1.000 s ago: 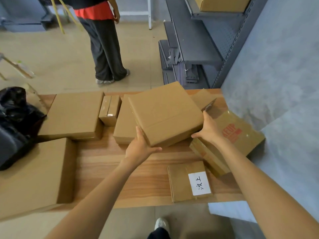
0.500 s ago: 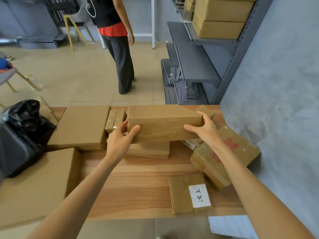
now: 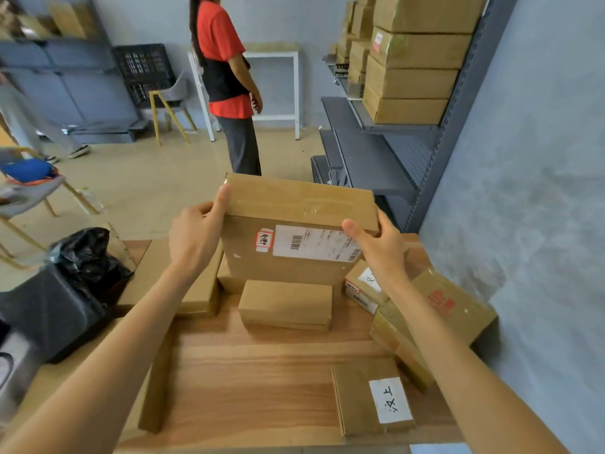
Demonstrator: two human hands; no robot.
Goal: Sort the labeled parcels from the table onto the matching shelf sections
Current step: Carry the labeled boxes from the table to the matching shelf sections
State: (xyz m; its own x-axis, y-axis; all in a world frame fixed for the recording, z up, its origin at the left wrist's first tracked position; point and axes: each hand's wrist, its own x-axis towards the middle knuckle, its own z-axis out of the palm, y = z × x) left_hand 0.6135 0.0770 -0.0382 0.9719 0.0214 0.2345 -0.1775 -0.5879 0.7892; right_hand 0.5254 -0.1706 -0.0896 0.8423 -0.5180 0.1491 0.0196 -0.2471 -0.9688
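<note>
Brown corrugated cardboard makes up the parcel (image 3: 296, 229) held up above the wooden counter (image 3: 262, 371), tilted so that its labelled face turns toward the camera. That face carries a white shipping label (image 3: 316, 243) with a barcode and fine print too small to read, and just left of it a small white sticker (image 3: 264, 239) with a red border and handwritten characters. Clear tape runs along the top edge of the flat, squarish box.

The left hand (image 3: 196, 235) grips the parcel's left side, thumb up along the top corner and fingers curled behind. The right hand (image 3: 376, 247) grips the right side, thumb lying across the end of the shipping label, fingers wrapped round the edge.

Below the lifted parcel, on the counter, sits a plain small box (image 3: 285, 304). To its right is a little box with a white handwritten tag (image 3: 361, 285), touching a taped box with red print (image 3: 438, 309) at the counter's right edge. Nearer the camera lies a flat parcel with a white handwritten label (image 3: 371, 399). A wide flat box (image 3: 170, 276) lies at the left, beside a black plastic bag (image 3: 86, 257).

Beyond the counter, grey metal shelving (image 3: 370, 152) on the right holds stacked cardboard boxes (image 3: 412, 60). A person in a red shirt (image 3: 229, 77) stands on the floor.
</note>
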